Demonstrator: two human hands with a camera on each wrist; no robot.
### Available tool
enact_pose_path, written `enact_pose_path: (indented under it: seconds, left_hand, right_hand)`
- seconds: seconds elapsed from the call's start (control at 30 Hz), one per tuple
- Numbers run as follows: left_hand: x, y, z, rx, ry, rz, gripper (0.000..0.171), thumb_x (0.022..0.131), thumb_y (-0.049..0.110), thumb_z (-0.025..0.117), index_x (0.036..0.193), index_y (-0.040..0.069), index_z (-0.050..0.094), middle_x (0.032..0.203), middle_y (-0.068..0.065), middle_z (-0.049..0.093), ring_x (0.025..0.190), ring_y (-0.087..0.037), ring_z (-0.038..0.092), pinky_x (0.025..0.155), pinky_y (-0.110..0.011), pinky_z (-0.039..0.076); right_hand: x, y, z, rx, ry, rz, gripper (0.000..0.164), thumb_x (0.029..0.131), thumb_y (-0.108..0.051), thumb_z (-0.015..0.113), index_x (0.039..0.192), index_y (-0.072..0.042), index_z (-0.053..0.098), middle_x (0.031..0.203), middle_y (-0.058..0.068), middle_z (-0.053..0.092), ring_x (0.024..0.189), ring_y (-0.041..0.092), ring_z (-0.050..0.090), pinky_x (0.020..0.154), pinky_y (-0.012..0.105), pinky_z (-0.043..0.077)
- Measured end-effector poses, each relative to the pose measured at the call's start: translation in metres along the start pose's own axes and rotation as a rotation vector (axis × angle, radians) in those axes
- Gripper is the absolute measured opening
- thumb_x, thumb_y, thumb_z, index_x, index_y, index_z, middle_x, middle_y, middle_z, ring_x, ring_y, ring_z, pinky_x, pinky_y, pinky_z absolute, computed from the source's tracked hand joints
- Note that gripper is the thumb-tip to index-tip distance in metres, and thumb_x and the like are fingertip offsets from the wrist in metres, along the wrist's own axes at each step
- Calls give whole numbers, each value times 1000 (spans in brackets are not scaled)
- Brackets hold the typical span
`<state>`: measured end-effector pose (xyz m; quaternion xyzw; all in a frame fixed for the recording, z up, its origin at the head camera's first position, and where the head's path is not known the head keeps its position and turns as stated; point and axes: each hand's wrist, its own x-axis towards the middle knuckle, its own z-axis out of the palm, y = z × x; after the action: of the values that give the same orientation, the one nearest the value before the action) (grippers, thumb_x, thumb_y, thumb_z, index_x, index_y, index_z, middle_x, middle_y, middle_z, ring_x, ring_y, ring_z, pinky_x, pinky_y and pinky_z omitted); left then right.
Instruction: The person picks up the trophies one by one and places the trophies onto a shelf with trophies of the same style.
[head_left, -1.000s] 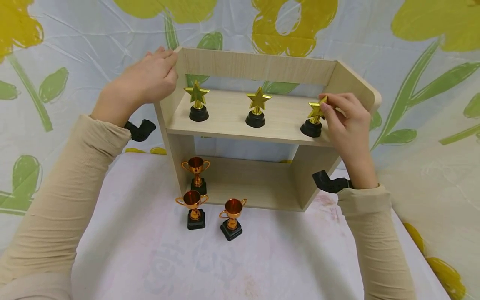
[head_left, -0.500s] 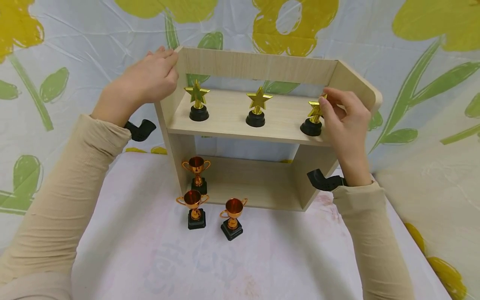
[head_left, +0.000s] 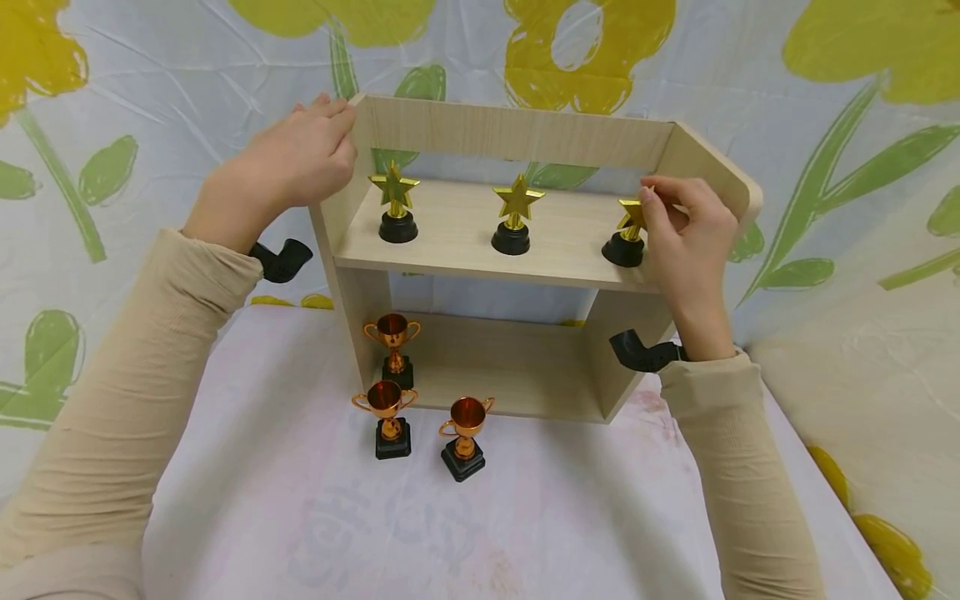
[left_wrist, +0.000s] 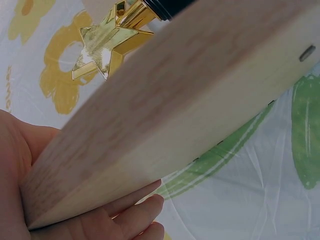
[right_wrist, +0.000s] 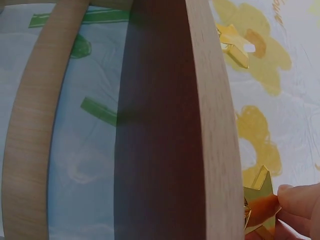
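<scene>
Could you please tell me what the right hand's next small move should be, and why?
Probably the right hand should loosen its pinch on the rightmost star trophy: its base appears to rest on the upper shelf, roughly in line with the left star trophy and the middle star trophy, both standing unheld, while the left hand holds the left side panel.

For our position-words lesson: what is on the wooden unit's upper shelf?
Three gold star trophies on black bases stand on the upper shelf. The right hand pinches the rightmost one, hiding part of its star and some shelf beyond.
</scene>
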<state>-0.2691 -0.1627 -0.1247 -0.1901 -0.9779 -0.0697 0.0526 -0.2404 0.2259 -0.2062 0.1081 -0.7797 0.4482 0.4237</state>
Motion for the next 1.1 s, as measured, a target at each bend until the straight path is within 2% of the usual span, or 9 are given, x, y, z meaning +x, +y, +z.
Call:
enact_pose_path:
  seconds: [0.47, 0.63, 0.8, 1.1]
  left_hand:
    - [1, 0, 0, -7, 7, 5, 60, 101, 19, 7, 156, -5, 5, 163, -23, 1, 150, -37, -7, 124, -46, -4]
    - [0, 0, 0, -4, 6, 2, 60, 101, 20, 7, 156, -5, 5, 163, -22, 0, 150, -37, -8, 124, -45, -5]
    - [0, 0, -1, -4, 1, -2, 60, 101, 19, 7, 156, -5, 5, 163, -22, 0, 150, -38, -8, 124, -45, -5]
    - [2, -2, -1, 3, 3, 21, 60, 100, 17, 7, 155, -7, 6, 163, -25, 2, 149, -40, -5, 124, -48, -2]
  right_hand:
    - [2, 1, 0, 4, 8, 10, 20, 95, -8, 65, 107, 4, 75, 96, 5, 67, 84, 6, 65, 82, 15, 56]
    - [2, 2, 1, -4, 8, 7, 20, 95, -8, 65, 108, 4, 75, 98, 9, 68, 85, 6, 65, 82, 15, 56]
    - [3, 3, 2, 4, 12, 8, 20, 95, -8, 66, 108, 4, 75, 97, 6, 68, 84, 4, 64, 82, 15, 56]
    - [2, 3, 0, -47, 2, 3, 22, 97, -11, 63, 110, 2, 75, 97, 0, 66, 91, 12, 67, 84, 15, 56]
